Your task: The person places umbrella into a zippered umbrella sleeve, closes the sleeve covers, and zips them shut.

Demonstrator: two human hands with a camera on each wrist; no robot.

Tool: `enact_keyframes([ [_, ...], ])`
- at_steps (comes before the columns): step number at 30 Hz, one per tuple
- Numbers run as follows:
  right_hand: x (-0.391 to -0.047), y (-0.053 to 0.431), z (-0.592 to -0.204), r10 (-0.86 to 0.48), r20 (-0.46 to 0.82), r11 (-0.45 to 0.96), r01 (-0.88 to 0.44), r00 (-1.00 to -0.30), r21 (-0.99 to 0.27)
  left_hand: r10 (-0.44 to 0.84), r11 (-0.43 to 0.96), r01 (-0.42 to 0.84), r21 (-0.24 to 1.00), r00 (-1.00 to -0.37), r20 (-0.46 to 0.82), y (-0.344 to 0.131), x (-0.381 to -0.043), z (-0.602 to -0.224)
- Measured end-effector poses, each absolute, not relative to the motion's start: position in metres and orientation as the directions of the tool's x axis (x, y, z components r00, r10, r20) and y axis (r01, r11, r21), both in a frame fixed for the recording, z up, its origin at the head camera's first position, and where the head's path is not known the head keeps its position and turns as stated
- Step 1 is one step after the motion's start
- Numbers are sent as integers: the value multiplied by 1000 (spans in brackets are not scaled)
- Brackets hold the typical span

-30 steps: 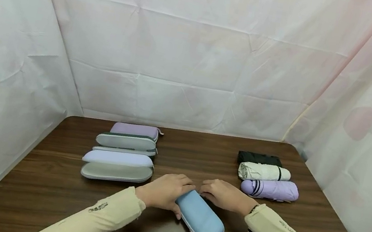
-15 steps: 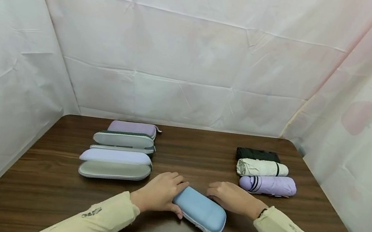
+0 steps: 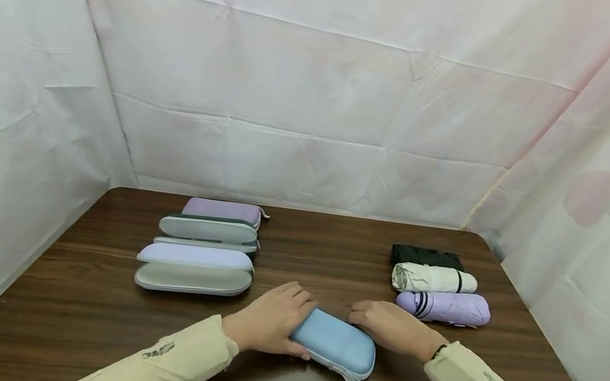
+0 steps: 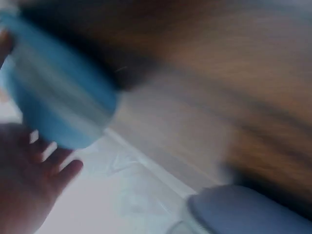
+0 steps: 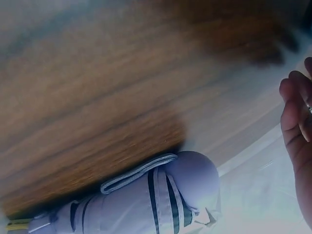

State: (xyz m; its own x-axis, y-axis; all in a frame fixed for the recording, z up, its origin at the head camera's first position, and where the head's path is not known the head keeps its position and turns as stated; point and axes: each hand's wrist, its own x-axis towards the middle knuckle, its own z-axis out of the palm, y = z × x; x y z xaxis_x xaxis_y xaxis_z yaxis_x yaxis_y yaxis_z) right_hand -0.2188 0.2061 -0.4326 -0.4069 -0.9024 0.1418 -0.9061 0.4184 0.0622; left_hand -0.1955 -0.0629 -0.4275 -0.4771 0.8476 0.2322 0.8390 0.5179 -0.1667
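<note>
A light-blue zip-up hard case (image 3: 336, 342) with a pale grey strap lies on the brown table in front of me. My left hand (image 3: 271, 321) grips its left end, thumb on the near side, fingers over the far side. In the left wrist view the blurred case (image 4: 63, 92) sits between thumb and fingers of that hand (image 4: 29, 175). At the case's far edge, the curled fingers of my right hand (image 3: 391, 327) pinch its zipper pull, mostly hidden from the head view. The right wrist view catches this hand (image 5: 298, 136) only at its right border, fingers bunched together.
To the left stand a lavender case (image 3: 196, 258) gaping open, a dark green one with grey lining (image 3: 209, 229), and a closed purple case (image 3: 223, 210). On the right lie a black (image 3: 428, 258), a white (image 3: 436, 280) and a purple folded umbrella (image 3: 446, 307).
The blue case has turned so its right end points more to the right. My right hand has slid rightward along its far edge; the left hand keeps its grip.
</note>
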Motion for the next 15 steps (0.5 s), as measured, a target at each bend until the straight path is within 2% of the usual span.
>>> enact_keyframes([
  [4, -223, 206, -432, -908, 147, 402, -914, -392, 49, 890, 447, 893, -53, -438, 127, -49, -198, -422],
  [8, -226, 207, -430, -917, 141, 385, -921, -373, 66, 881, 459, 888, 34, -460, 112, -48, -197, -420],
  [15, -227, 211, -432, -938, 153, 333, -931, -311, 151, 872, 460, 888, 24, -457, 174, -55, -193, -425],
])
